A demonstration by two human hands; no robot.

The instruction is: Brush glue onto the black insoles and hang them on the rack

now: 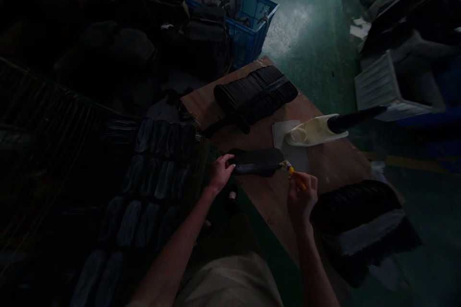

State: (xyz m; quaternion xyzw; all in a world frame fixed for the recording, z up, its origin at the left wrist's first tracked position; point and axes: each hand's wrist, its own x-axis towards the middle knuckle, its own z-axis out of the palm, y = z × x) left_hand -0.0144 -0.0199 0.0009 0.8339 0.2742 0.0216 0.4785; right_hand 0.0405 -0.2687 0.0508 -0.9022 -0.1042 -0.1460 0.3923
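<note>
A flat black sole-shaped piece (256,159) lies at the near edge of the wooden board (333,158). The fingers of my left hand (220,172) pinch its left end. My right hand (302,194) is closed on the orange handle of a brush (295,178), whose bristles touch the piece's right end. Beyond it stands a pale plastic container (317,130) with a dark stick-like part in its opening, partly over a whitish sheet (283,132).
A row of black pieces (255,91) lies at the board's far side, another dark stack (360,216) at the right. Racks with dark pieces (165,139) stand left. A blue crate (248,38) and a white crate (382,88) are farther off.
</note>
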